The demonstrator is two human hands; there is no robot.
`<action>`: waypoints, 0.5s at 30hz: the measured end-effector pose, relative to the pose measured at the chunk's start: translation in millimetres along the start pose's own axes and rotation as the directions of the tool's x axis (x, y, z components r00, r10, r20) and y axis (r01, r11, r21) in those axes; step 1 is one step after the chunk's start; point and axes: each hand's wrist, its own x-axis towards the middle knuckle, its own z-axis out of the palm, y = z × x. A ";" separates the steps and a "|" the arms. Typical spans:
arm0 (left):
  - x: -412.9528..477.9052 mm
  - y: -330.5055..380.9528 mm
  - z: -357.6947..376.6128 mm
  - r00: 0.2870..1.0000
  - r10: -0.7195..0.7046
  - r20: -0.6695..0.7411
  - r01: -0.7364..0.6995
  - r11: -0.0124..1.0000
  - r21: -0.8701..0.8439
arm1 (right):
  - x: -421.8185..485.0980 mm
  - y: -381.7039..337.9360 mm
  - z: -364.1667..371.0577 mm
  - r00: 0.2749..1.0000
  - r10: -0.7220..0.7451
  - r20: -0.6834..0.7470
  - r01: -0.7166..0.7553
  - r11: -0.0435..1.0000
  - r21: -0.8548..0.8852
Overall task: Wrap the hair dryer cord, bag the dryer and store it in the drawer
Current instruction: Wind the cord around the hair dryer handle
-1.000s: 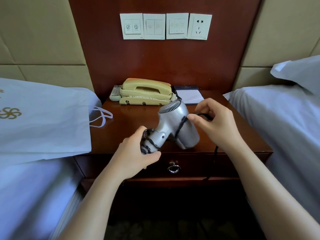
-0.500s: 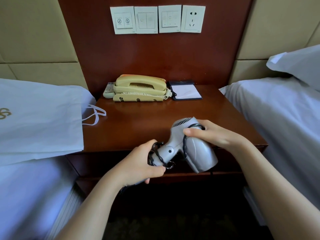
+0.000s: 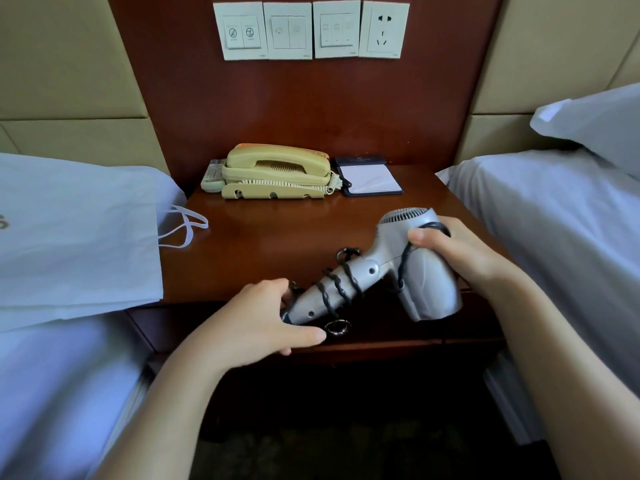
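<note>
A silver hair dryer hangs in front of the nightstand's front edge, nozzle pointing down and right. Its black cord coils in several turns around the handle and loops over the body. My right hand grips the dryer body, thumb pinning the cord against it. My left hand holds the lower end of the handle. A white bag with loop handles lies flat on the left bed. The drawer under the nightstand top is shut, and its ring pull shows just below the handle.
On the dark wooden nightstand sit a beige telephone, a remote beside it and a notepad. Wall switches and a socket are above. Beds with white sheets flank both sides, with a pillow on the right.
The dryer has moved right and its handle now shows more cord turns. My left hand slid down to the handle's end. My right hand stayed on the body.
</note>
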 end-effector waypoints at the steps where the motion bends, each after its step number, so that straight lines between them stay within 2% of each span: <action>1: 1.7 1.9 3.0 1.000 -0.006 -0.003 0.006 1.000 0.007 | 0.0 -0.7 2.1 1.000 -0.004 0.006 0.004 1.000 -0.004; 5: 8.8 4.3 10.6 0.999 -0.040 -0.014 0.040 0.999 -0.014 | -1.0 -6.1 14.9 0.998 -0.036 0.060 0.036 0.999 0.011; 11: 12.2 -0.9 19.5 1.000 -0.011 0.019 0.015 0.981 -0.193 | -2.4 -11.1 23.3 0.996 -0.076 0.042 0.077 0.997 -0.018; 15: 11.3 -2.9 24.2 0.999 -0.028 -0.023 0.022 0.968 -0.251 | -2.6 -14.7 27.8 0.992 -0.118 -0.053 0.108 0.980 -0.169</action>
